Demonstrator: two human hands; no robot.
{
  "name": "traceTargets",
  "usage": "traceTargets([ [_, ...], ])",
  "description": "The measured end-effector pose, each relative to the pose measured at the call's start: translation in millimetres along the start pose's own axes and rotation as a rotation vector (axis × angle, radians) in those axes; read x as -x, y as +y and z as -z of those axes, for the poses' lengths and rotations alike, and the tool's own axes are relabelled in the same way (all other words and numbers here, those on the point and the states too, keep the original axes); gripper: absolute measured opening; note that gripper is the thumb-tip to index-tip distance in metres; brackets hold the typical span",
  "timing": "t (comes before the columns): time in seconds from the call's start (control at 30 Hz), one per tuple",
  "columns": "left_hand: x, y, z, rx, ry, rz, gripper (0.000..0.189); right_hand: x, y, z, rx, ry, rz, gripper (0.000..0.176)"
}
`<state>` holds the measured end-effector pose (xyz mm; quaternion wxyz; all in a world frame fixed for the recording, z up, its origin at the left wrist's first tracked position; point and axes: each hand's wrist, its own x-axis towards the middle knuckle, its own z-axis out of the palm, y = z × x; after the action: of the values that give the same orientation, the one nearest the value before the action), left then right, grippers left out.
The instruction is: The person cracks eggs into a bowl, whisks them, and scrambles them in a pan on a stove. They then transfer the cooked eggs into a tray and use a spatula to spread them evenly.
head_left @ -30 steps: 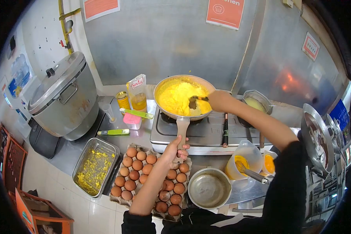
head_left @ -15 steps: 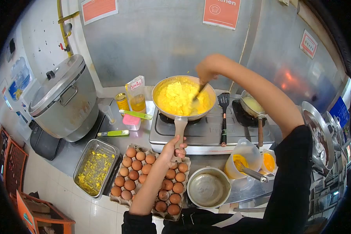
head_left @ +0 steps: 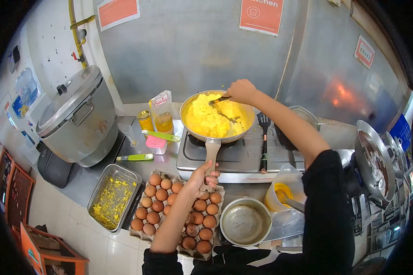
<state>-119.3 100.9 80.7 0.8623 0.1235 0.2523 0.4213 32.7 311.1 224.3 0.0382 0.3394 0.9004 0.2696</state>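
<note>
A frying pan (head_left: 183, 123) of yellow scrambled eggs (head_left: 206, 114) sits on the left burner of the stove (head_left: 192, 160). My left hand (head_left: 202, 178) is wrapped round the pan's beige handle (head_left: 212, 151). Over the pan's right rim, my right hand (head_left: 242, 90) grips a dark-handled spatula (head_left: 219, 99). Its far end is partly buried in the eggs, so the blade's shape is hard to make out. Below my left forearm lies a carton of brown eggs (head_left: 160, 195). A black slotted turner (head_left: 264, 142) rests on the stove, right of the pan.
Left stand a large lidded pot (head_left: 78, 123), a metal tray with egg bits (head_left: 136, 176), green-handled tools (head_left: 140, 157), a can (head_left: 145, 120) and an oil pouch (head_left: 163, 114). Nearer are a saucepan (head_left: 245, 222) and a pitcher (head_left: 291, 181) holding a whisk (head_left: 293, 202).
My right hand has shifted slightly down, tilting the spatula lower, and the eggs are heaped differently. My right forearm and sleeve have dropped leftward. My left hand stays on the handle.
</note>
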Motion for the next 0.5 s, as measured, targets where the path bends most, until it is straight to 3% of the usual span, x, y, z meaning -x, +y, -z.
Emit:
traceTargets([
  [0.13, -1.3, 0.2, 0.6, 0.012, 0.006, -0.001, 0.022, 0.0, -15.9, 61.0, 0.2, 0.023, 0.102, 0.016],
  [0.2, -2.0, -0.1, 1.0, 0.014, 0.007, -0.002, 0.023, 5.3, -21.0, 87.3, 0.202, -0.053, -0.064, 0.017],
  [0.27, -2.8, -0.8, 2.2, 0.016, 0.007, -0.007, 0.023, 11.1, -20.9, 100.4, 0.207, -0.184, -0.067, 0.016],
  [0.3, -3.3, -1.7, 3.5, 0.025, -0.003, -0.015, 0.023, 11.8, -20.9, 102.5, 0.213, -0.31, -0.069, 0.014],
  [0.33, -3.5, -2.1, 4.4, 0.034, -0.013, -0.024, 0.024, 11.4, -22.8, 94.2, 0.215, -0.31, -0.069, 0.014],
  [0.4, -2.2, -2.3, 3.3, 0.035, -0.017, -0.033, 0.024, 12.0, -33.6, 65.9, 0.079, -0.445, -0.23, 0.015],
  [0.5, -3.8, -2.6, 0.9, 0.044, -0.019, -0.052, 0.024, 24.5, -66.5, 33.0, 0.136, -0.394, -0.247, 0.016],
])
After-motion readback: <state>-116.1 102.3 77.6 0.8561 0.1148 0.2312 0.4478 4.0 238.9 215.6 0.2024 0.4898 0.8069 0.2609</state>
